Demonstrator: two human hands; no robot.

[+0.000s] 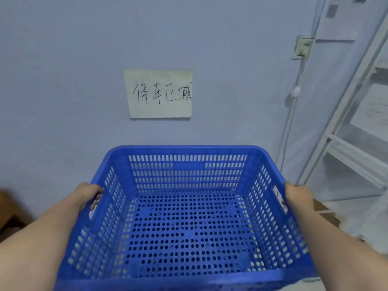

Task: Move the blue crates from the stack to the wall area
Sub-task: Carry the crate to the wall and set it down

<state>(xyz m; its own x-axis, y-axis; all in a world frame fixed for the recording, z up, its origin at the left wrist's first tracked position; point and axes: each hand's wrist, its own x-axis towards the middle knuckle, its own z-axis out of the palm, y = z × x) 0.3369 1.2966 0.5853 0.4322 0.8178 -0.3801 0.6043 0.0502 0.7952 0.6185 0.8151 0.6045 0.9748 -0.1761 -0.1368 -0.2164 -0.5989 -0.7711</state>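
A blue perforated plastic crate [186,223] fills the lower middle of the head view, empty inside and held up in front of a pale wall [63,80]. My left hand [89,196] grips the crate's left side, fingers curled through its handle slot. My right hand [298,196] clasps the right rim at the opposite handle. The crate's far edge is close to the wall; the floor beneath it is hidden.
A paper sign [160,93] with handwritten characters is stuck on the wall just above the crate. A white metal shelf frame [346,143] stands at the right, with a cable and wall socket [303,47] beside it. Something brown [8,208] sits low at the left.
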